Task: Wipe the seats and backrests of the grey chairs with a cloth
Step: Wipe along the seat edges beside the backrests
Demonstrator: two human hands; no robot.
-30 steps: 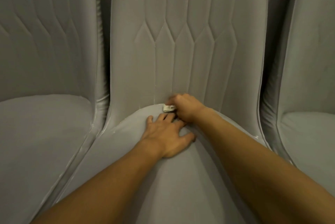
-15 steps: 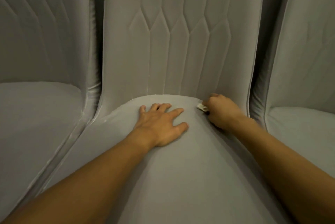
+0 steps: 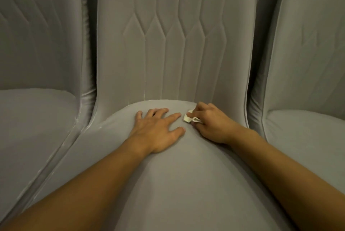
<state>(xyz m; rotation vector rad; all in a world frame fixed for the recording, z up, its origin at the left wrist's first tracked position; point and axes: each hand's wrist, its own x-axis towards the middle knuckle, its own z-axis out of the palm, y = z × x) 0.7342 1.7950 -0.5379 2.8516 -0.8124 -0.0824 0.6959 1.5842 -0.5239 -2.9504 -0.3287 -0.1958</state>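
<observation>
Two hands on the seat [image 3: 179,184] of the middle chair [image 3: 119,59], the right one holding a cloth [image 3: 189,118].

Head view: the left hand [image 3: 158,130] lies flat on the rear part of the seat, palm down, fingers straight and slightly spread, holding nothing. Just beside it, the right hand [image 3: 212,124] has its fingers curled round a small, bunched white cloth, which pokes out at the fingertips and touches the seat close to where seat meets backrest [image 3: 175,31]. The cloth sits between the two hands, near the left index fingertip; whether they touch cannot be told. The backrest carries stitched vertical lines ending in pointed shapes. A left chair [image 3: 37,118] and a right chair [image 3: 308,62], both grey, stand close on either side.
</observation>
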